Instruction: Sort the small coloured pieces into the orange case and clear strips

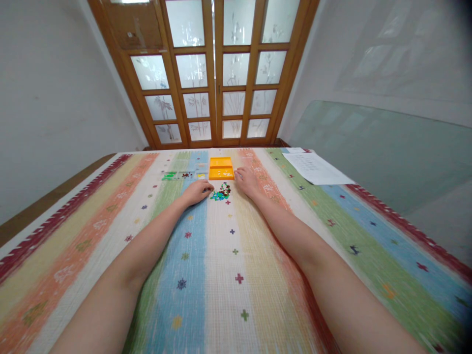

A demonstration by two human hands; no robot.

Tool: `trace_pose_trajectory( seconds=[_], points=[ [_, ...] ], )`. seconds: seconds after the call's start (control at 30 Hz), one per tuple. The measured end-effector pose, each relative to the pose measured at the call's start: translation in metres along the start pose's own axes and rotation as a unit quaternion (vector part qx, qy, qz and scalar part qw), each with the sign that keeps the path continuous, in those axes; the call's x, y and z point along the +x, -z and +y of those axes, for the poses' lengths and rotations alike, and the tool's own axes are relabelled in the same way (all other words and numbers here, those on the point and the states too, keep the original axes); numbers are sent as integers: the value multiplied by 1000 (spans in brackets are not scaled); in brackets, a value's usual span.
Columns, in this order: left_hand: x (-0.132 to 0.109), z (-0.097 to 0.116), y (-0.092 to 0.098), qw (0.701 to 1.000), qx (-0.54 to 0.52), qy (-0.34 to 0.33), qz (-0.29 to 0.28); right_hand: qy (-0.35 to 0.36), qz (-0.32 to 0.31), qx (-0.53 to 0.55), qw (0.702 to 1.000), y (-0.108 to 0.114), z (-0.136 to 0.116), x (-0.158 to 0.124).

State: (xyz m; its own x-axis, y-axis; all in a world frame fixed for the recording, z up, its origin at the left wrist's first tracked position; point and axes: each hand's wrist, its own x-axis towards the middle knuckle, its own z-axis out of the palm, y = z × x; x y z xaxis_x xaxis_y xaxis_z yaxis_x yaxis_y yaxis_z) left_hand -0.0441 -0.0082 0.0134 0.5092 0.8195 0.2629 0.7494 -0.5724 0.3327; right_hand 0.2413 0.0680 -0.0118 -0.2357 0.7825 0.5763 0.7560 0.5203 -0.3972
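Note:
A small pile of green, blue and dark red pieces (220, 194) lies loose on the striped tablecloth. My left hand (198, 192) rests at the pile's left side, fingers pressed together; anything between the fingertips is too small to name. Just beyond the pile an orange box (209, 169) lies with its lid folded back, white pieces (224, 173) inside its near half. At the box's right edge is my right hand (247, 181), its fingers curled in and closed, and what they hold, if anything, cannot be made out.
Left of the orange box are clear containers holding green pieces (169, 175), dark red pieces (186, 175) and yellow pieces (201, 175). White paper sheets (315, 167) lie at the far right of the tablecloth (221, 285). Wooden glazed doors (217, 98) stand behind the table.

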Motion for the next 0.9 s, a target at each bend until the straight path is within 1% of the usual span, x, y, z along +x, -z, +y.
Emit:
trace_pose_trajectory(
  seconds=[0.1,0.3,0.4,0.5,0.7,0.77,0.9],
  points=[
    [0,0,0,1000,5,20,6,15,-7,-4,1000,2,-5,-1],
    [0,-3,-3,999,8,27,34,55,-32,-8,998,10,-21,-5],
    [0,-7,-4,998,16,42,38,100,-65,0,993,11,-30,-7],
    [-1,-14,-4,997,19,62,48,155,-98,20,983,7,-41,-9],
    [-4,-28,-3,992,9,102,77,256,-170,40,951,-2,-67,-17],
    [-5,-31,-3,991,-2,109,84,268,-192,36,943,-3,-74,-20],
    [-4,-34,-4,991,-2,104,83,259,-226,17,939,-3,-82,-24]
  ],
)
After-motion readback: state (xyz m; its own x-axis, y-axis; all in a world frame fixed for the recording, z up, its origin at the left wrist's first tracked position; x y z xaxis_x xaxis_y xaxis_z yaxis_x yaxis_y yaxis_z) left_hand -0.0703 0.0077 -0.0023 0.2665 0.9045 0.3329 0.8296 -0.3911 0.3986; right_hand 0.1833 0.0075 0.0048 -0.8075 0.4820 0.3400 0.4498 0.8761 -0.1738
